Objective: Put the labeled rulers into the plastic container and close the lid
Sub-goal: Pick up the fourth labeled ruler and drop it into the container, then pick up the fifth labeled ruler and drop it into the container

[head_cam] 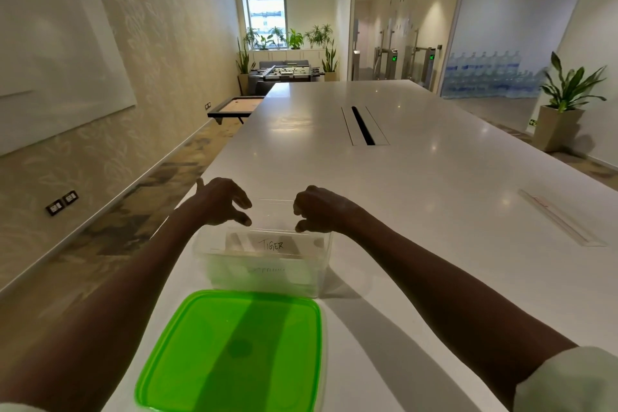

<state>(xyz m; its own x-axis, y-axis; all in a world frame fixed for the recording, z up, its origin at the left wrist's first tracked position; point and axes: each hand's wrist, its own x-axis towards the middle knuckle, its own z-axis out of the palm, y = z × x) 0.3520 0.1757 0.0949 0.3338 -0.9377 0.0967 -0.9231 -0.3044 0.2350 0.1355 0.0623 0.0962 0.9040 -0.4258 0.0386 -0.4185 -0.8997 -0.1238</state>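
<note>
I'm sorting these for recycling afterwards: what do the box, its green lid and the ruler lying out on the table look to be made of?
The container: clear, slightly frosted plastic; the "TIGER" label shows through its wall. The lid: translucent green plastic, glossy, with arm shadows visible across it. The ruler: apparently clear acrylic or similar plastic; the white table shows through it.
</note>
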